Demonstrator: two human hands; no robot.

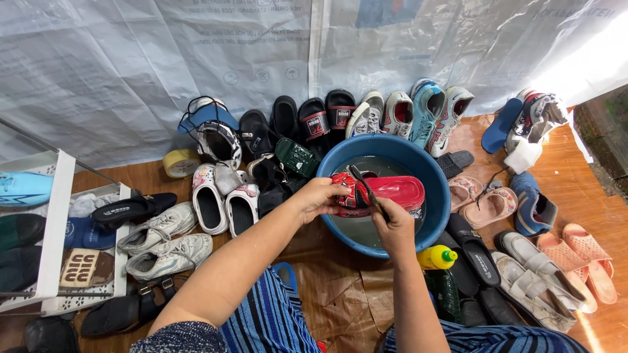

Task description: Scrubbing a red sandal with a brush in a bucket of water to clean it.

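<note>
We think this is a shoe-cleaning spot at a home. Lots of shoes (pixel 405 114) sit on the wooden floor (pixel 589 202), a blue basin (pixel 399 238) holds water, and plastic sheets (pixel 131 65) hang behind.

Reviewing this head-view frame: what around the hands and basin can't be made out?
- Brush head: hidden against the red slipper, under the right hand.
- Slipper's toe end: covered by the left hand.
- Water depth in the blue basin: slipper and hands block it.
- Green bottle below its yellow cap: too dark.
</note>
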